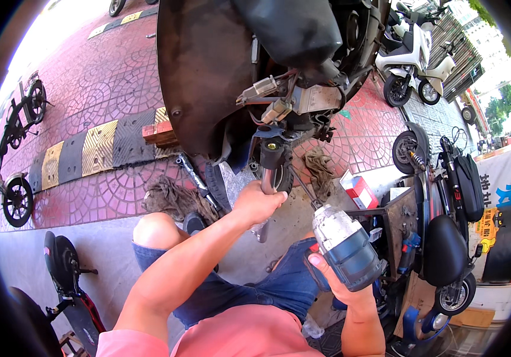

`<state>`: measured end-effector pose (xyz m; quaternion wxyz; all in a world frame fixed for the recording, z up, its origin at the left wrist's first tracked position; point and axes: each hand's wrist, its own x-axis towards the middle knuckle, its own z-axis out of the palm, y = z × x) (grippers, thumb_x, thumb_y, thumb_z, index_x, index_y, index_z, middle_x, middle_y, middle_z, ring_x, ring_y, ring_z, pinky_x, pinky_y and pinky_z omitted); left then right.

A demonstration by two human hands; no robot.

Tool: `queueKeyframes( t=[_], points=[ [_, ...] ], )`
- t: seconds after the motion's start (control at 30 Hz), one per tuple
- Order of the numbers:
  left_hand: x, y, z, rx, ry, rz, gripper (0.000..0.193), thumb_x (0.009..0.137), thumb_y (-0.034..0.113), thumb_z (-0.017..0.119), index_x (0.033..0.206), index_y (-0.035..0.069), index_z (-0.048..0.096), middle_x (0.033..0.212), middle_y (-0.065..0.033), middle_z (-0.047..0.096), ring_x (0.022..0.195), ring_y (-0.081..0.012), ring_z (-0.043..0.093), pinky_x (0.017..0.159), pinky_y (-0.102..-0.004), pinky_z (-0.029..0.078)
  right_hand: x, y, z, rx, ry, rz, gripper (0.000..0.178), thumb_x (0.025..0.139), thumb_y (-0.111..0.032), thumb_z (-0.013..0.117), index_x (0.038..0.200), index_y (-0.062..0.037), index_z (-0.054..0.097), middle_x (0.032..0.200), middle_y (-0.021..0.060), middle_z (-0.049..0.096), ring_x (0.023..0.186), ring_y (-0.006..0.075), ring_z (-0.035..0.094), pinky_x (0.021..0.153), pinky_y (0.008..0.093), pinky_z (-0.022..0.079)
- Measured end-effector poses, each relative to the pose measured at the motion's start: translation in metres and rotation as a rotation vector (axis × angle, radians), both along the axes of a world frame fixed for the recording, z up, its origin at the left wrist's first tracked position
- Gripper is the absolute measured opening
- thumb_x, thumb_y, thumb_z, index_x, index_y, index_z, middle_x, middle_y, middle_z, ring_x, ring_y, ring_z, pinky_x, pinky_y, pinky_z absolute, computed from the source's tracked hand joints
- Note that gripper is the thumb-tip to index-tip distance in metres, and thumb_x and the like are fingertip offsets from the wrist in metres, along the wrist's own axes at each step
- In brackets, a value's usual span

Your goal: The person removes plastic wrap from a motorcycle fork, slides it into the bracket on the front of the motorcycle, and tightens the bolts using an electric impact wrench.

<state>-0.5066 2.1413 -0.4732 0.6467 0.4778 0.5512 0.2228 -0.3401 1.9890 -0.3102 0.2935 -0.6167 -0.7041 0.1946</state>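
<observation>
My left hand (258, 204) is closed round a metal tube (266, 179) below the front of a scooter whose body panels (199, 71) are dark and dusty. A black clamp-like fitting (272, 153) with a brass-coloured centre sits at the tube's upper end. In my right hand (333, 275) is a cordless impact driver (351, 247), grey and dark blue with a pale nose. Its long thin shaft (307, 190) points up towards the scooter's underside; whether its tip touches anything is hidden. Loose wires with white connectors (259, 90) hang above my left hand.
Dirty rags (175, 197) and a long metal fork part (199, 183) lie left of the wheel. A red-and-white box (360, 191) and a wooden tool box (399, 232) stand at right, beside a small black scooter (446, 250). A striped speed bump (97, 146) crosses the paving.
</observation>
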Motion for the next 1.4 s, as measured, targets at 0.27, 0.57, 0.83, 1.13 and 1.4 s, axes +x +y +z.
queueKeyframes(
  t=[0.27,0.57,0.83,1.13,1.4],
  points=[
    [0.002,-0.001,0.004,0.049,0.06,-0.027,0.03,0.086,0.031,0.075,0.074,0.005,0.071,0.074,-0.0066,0.07,0.072,-0.0192,0.066,0.072,-0.0368,0.052,0.008,0.015,0.017,-0.114,0.058,0.039,0.039,0.08,-0.001,0.074,0.118,0.0062,0.072,0.098,0.0119,0.077,0.083,0.0174,0.073,0.076,0.0286,0.056],
    [-0.002,0.004,0.005,0.023,-0.026,-0.04,0.029,0.083,0.029,0.075,0.073,0.003,0.071,0.075,-0.0075,0.071,0.073,-0.0191,0.067,0.073,-0.0356,0.053,0.012,0.005,-0.013,0.076,-0.006,-0.036,0.027,0.078,-0.001,0.087,0.104,-0.003,0.077,0.097,0.0081,0.076,0.085,0.0263,0.072,0.077,0.037,0.053],
    [-0.001,0.001,0.001,0.023,0.02,-0.026,0.033,0.081,0.036,0.076,0.076,0.003,0.073,0.078,-0.0106,0.074,0.077,-0.0265,0.072,0.077,-0.04,0.055,0.011,0.006,-0.002,0.101,-0.189,0.033,0.022,0.082,-0.002,0.086,0.102,-0.005,0.079,0.104,0.0075,0.077,0.093,0.0243,0.072,0.08,0.0347,0.05],
    [-0.002,-0.001,0.007,0.047,-0.017,-0.033,0.03,0.085,0.031,0.075,0.076,0.003,0.073,0.076,-0.0081,0.073,0.075,-0.0191,0.069,0.074,-0.0362,0.053,0.037,0.004,-0.029,0.274,-0.308,0.183,0.028,0.077,-0.004,0.081,0.104,-0.0005,0.073,0.092,0.0095,0.073,0.077,0.0262,0.07,0.071,0.0365,0.053],
    [-0.001,0.0,-0.003,0.048,-0.073,0.0,0.032,0.083,0.033,0.075,0.075,0.003,0.073,0.075,-0.0094,0.074,0.072,-0.0225,0.071,0.074,-0.0379,0.055,0.012,0.005,-0.005,0.022,0.074,-0.008,0.029,0.086,-0.005,0.084,0.113,-0.0009,0.076,0.108,0.0135,0.077,0.096,0.0293,0.074,0.087,0.0418,0.057]
  ],
)
